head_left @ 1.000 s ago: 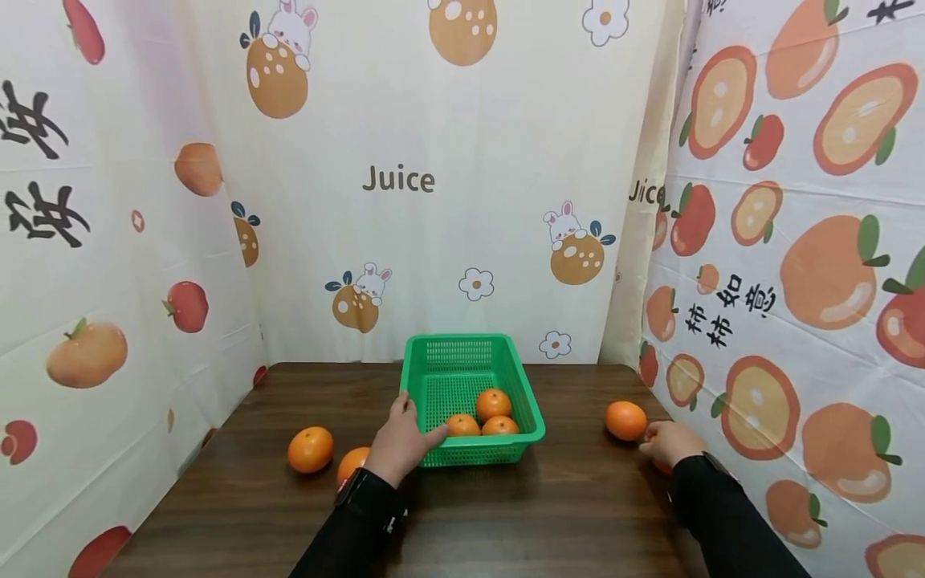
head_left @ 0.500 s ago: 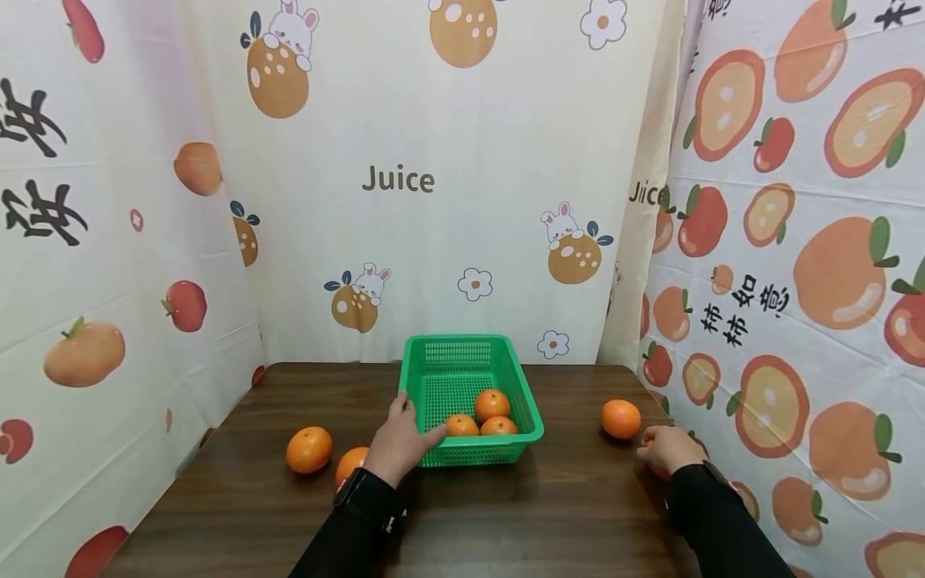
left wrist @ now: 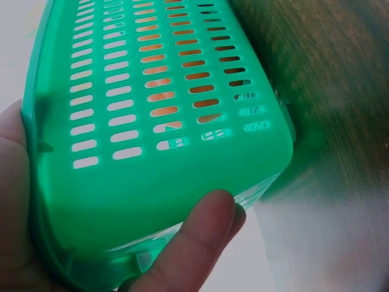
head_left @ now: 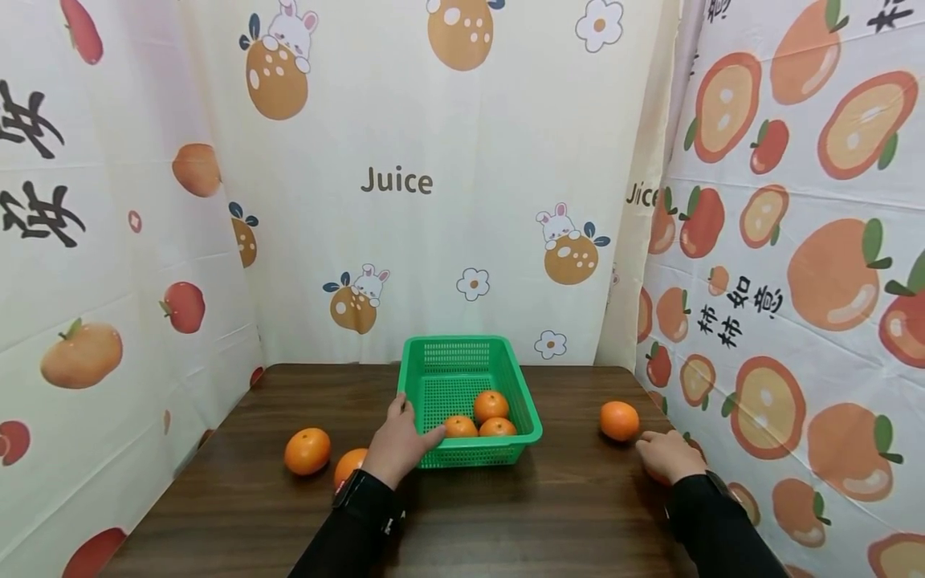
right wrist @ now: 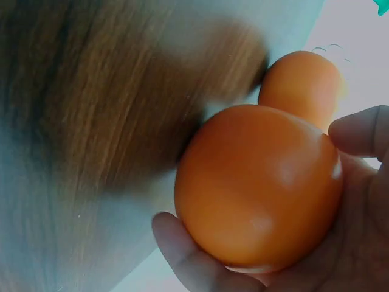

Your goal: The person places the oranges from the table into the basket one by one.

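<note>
A green plastic basket [head_left: 470, 456] with slotted walls sits on the table, three oranges [head_left: 491, 407] near its front end. My left hand [head_left: 401, 445] grips its left rim at the front corner; in the left wrist view a finger [left wrist: 206, 228] curls under the basket's corner [left wrist: 152, 194]. At the table's right edge, my right hand [head_left: 670, 455] holds an orange [right wrist: 255, 188], mostly covered by the hand in the head view. Fingers and thumb wrap its sides, low at the tabletop. Just beyond lies another orange [head_left: 619, 421].
Two more oranges lie left of the basket: one out in the open [head_left: 307, 451], the other [head_left: 350, 466] partly behind my left wrist. Fruit-printed cloths [head_left: 462, 241] hang around the back and sides of the dark wooden table [head_left: 520, 522].
My right hand has settled lower over the orange at the right edge, which now shows less in the head view. The left hand and basket stay put.
</note>
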Tool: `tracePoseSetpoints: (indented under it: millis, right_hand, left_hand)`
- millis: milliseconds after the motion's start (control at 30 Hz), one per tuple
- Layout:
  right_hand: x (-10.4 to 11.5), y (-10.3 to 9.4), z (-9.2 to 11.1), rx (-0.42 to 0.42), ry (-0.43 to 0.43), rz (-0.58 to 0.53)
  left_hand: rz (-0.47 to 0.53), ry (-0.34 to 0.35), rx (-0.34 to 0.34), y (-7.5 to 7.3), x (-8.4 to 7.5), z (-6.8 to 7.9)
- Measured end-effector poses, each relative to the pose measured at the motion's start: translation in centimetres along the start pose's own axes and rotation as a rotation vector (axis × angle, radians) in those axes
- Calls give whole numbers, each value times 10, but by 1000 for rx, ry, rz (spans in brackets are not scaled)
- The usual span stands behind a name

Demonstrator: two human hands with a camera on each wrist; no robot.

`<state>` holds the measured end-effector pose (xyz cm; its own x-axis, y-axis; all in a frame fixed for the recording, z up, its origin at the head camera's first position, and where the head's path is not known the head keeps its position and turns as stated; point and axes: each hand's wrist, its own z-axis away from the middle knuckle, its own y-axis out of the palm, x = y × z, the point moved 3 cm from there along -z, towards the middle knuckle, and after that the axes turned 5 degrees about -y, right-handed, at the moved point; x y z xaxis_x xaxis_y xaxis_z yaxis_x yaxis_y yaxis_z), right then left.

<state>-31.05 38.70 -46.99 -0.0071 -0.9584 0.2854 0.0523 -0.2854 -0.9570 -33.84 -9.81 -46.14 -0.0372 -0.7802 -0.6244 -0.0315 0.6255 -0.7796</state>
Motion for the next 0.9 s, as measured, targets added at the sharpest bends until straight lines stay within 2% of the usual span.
tracePoseSetpoints:
  millis: [133,300,567,767,900]
  right_hand:
    - [5,-2,5,45,13,-17]
    - [9,2,9,58,25,-17]
    - [10,9,17,-11,29,-3]
    - [9,9,16,-93,-12,2]
    - [11,14,17,-99,-45,-60]
  left_hand:
    - [-9,-6,5,-2,1,-2]
    - [-6,-12,7,-3,0,-3]
    - [-26,-1,-3,1,1,-1]
    - [-13,-2,-8,1,0,0]
    - [-10,-2,-9,1,-1,1]
